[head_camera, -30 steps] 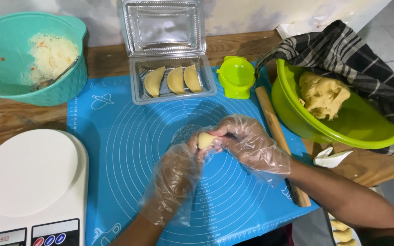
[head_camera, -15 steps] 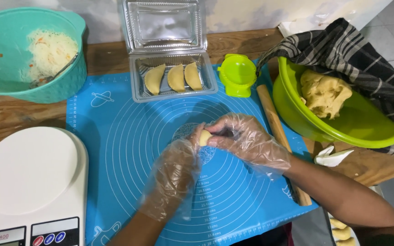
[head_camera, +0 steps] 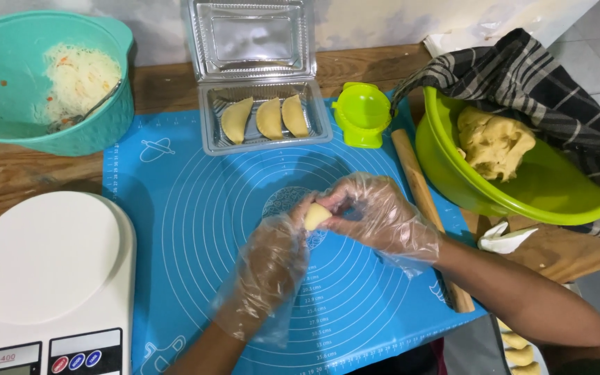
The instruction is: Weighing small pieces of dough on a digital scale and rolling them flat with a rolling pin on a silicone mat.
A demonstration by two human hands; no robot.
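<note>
Both hands wear loose clear plastic gloves and meet over the middle of the blue silicone baking mat. The left hand and the right hand hold a small pale dough piece between them, just above the mat's printed circles; the fingers of each hand are curled closed around it, so only its rounded end shows.

Behind the hands, at the mat's far edge, stands a clear hinged plastic container with its lid tipped up and back; three half-moon pastries lie side by side in its tray. Just right of it sits a lime-green pastry press. A wooden rolling pin lies along the mat's right edge, passing under the right forearm. Further right, a lime-green bowl holds a lump of yellow dough and is partly draped with a dark checked cloth.

On the wooden surface at far left, a teal bowl contains pale shredded filling. A white kitchen scale with round coloured buttons occupies the near left corner.
</note>
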